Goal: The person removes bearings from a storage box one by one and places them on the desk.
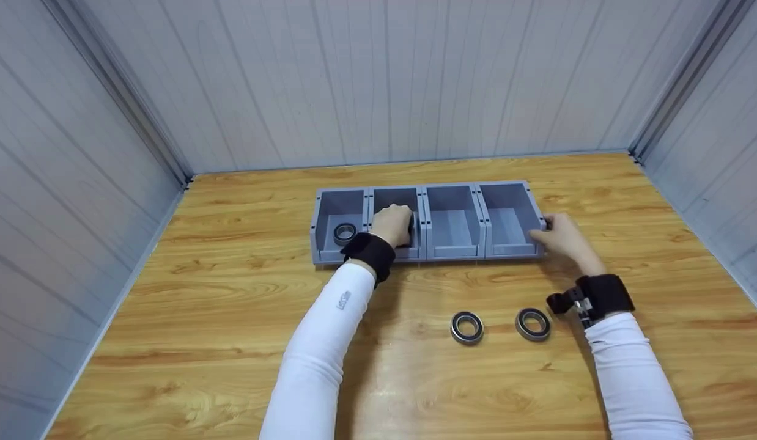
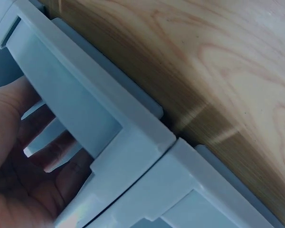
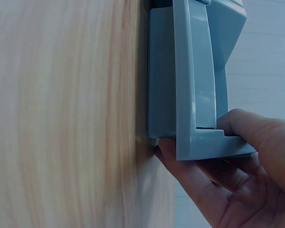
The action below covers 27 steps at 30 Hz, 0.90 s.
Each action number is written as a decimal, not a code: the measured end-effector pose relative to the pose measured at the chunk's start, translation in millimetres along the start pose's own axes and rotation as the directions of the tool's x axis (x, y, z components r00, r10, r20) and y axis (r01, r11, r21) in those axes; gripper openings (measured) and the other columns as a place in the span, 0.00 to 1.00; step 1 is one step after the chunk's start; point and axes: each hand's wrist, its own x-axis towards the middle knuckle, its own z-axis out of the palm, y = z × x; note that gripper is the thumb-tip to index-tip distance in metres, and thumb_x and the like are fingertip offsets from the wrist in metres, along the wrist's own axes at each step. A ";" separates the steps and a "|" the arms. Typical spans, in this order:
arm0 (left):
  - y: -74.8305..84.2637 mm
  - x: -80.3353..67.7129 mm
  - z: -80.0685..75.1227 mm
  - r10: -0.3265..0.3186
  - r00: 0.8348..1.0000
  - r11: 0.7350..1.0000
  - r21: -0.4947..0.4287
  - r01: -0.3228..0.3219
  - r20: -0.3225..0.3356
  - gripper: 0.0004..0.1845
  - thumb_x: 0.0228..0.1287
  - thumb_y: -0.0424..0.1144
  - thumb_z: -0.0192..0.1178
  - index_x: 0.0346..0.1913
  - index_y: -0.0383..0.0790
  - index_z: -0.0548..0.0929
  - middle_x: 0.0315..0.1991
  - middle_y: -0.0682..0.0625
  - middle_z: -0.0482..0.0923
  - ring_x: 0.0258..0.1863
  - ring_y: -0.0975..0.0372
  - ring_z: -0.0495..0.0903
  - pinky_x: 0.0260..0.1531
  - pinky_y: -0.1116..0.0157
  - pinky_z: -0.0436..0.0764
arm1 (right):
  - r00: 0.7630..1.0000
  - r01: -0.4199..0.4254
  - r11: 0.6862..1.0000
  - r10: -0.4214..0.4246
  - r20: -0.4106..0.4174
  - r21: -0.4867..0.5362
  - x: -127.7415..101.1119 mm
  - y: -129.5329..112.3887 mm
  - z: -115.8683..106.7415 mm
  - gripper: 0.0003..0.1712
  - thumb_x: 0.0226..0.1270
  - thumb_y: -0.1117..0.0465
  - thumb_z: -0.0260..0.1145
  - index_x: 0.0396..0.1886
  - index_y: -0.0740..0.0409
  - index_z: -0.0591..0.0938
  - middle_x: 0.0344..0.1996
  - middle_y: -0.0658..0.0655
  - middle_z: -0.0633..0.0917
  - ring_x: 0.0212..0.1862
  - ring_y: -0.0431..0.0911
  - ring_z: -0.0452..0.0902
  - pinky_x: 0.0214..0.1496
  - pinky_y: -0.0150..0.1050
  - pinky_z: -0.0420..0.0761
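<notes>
Starting at the far left: a grey row of bins (image 1: 481, 214) on the wooden table (image 1: 232, 318), four compartments side by side, long axis running left to right, open fronts toward the person. In the first compartment, one dark ring (image 1: 345, 233) lying flat.

Next, in the second compartment: the left hand (image 1: 392, 223), reached in over the low front lip, wrist just outside. From the left wrist view, fingers (image 2: 52, 152) curled loosely behind the bin's front wall. Cannot tell whether anything is held there; only a dark sliver at the hand's right edge in the head view, too small to name.

Third and fourth compartments: nothing to be seen inside.

At the right end of the row: the right hand (image 1: 565, 238), gripping the front corner of the last bin. Closed around that corner in the right wrist view, thumb on one side, fingers (image 3: 190, 175) wrapped under the other, nothing else in it.

So: one hand inside the row near its left end, the other clamped on its right end, row lying crosswise between them.

Nearer the person, well apart from the bins: a left loose ring (image 1: 466, 327) and a right loose ring (image 1: 532, 323), flat on the table, side by side, closer to the right hand than to the left.
</notes>
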 end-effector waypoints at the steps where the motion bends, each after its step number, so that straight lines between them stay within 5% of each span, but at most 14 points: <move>1: 0.0 -0.4 -0.3 0.000 1.000 1.000 -0.002 0.000 -0.002 0.09 0.64 0.32 0.62 0.44 0.34 0.88 0.50 0.37 0.89 0.51 0.43 0.88 0.49 0.48 0.90 | 1.000 0.004 1.000 -0.004 -0.001 0.000 0.2 0.6 -0.2 0.21 0.69 0.67 0.59 0.54 0.81 0.78 0.27 0.56 0.84 0.22 0.33 0.73 0.24 0.26 0.78; 8: 0.1 -3.2 -4.4 0.016 1.000 1.000 -0.009 -0.016 -0.015 0.08 0.62 0.32 0.63 0.41 0.34 0.89 0.49 0.37 0.89 0.51 0.43 0.88 0.49 0.47 0.89 | 0.999 -0.037 0.999 0.036 0.031 0.039 -1.1 -0.1 -2.1 0.21 0.70 0.66 0.59 0.56 0.79 0.78 0.22 0.47 0.81 0.20 0.34 0.73 0.22 0.29 0.78; 18: -0.5 -7.2 -14.5 0.016 0.999 0.999 -0.039 -0.015 0.033 0.06 0.61 0.32 0.65 0.39 0.36 0.87 0.48 0.40 0.89 0.48 0.46 0.88 0.48 0.50 0.89 | 1.000 -0.023 0.996 0.023 0.009 0.080 -3.7 2.1 -2.0 0.23 0.67 0.67 0.59 0.55 0.82 0.76 0.25 0.51 0.82 0.23 0.37 0.74 0.24 0.28 0.80; 27: 0.4 -7.0 -21.0 0.026 0.998 0.999 -0.049 -0.023 0.057 0.07 0.59 0.30 0.66 0.40 0.35 0.87 0.47 0.40 0.89 0.47 0.48 0.87 0.45 0.52 0.87 | 1.000 -0.002 1.000 0.002 -0.012 0.003 -1.5 -0.3 -1.1 0.20 0.68 0.68 0.60 0.53 0.81 0.79 0.28 0.56 0.85 0.23 0.33 0.74 0.25 0.26 0.79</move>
